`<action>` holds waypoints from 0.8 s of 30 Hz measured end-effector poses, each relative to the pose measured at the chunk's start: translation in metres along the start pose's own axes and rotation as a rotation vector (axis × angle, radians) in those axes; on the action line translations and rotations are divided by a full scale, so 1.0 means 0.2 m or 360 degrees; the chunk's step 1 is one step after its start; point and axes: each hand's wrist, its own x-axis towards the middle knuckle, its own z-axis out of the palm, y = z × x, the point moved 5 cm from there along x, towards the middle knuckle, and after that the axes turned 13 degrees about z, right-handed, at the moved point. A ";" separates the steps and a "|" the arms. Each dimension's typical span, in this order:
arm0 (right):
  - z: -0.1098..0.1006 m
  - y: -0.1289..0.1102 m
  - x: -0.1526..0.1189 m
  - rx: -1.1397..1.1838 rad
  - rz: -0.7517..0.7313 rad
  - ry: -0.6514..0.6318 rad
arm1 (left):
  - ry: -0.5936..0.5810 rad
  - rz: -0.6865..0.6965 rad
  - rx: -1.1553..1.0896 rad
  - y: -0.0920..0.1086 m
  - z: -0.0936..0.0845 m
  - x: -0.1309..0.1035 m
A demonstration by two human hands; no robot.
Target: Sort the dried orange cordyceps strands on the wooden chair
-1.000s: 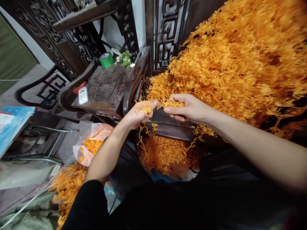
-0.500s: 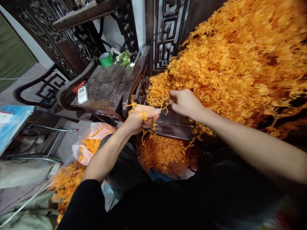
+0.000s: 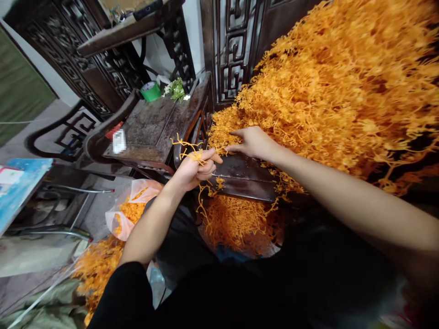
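Note:
My left hand (image 3: 199,168) is closed around thin orange branching sprigs (image 3: 187,145), whose forked ends stick out past the back of the hand. To the right of it, my right hand (image 3: 252,140) has thumb and forefinger spread apart with nothing gripped between them. Its fingertips lie at the edge of a small orange heap (image 3: 222,123) on the dark wooden seat (image 3: 240,169). Whether the thumb touches a sprig tip there, I cannot tell. Behind my right hand rises a large pile of orange sprigs (image 3: 343,91).
Below the seat, between my legs, is a mass of orange sprigs (image 3: 236,219). A pinkish plastic bag (image 3: 118,224) holds orange pieces at the left. Green tape (image 3: 151,91) and a green-white sprig (image 3: 177,90) lie on a wooden chair (image 3: 144,123). A blue table (image 3: 30,183) stands far left.
My right hand's thumb and forefinger have spread apart from a closed pinch. My left hand has shifted slightly left, still holding orange sprigs. The view has tilted a little.

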 end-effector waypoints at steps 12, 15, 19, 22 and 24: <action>-0.19 -0.19 -0.22 0.0499 -0.0673 0.0388 | 0.0135 -0.0158 0.0232 -0.05 -0.04 -0.01; -0.22 -0.26 -0.33 0.0530 -0.0977 0.0321 | 0.0106 -0.0275 0.0191 -0.06 -0.01 -0.01; -0.18 -0.32 -0.40 0.0347 -0.1207 0.0255 | 0.0196 -0.0239 0.0199 -0.08 0.04 0.00; -0.14 -0.33 -0.41 0.0293 -0.1216 0.0291 | 0.0220 -0.0175 0.0286 -0.11 0.05 0.02; -0.14 -0.34 -0.41 0.0294 -0.1228 0.0245 | 0.0177 -0.0186 0.0356 -0.12 0.06 0.01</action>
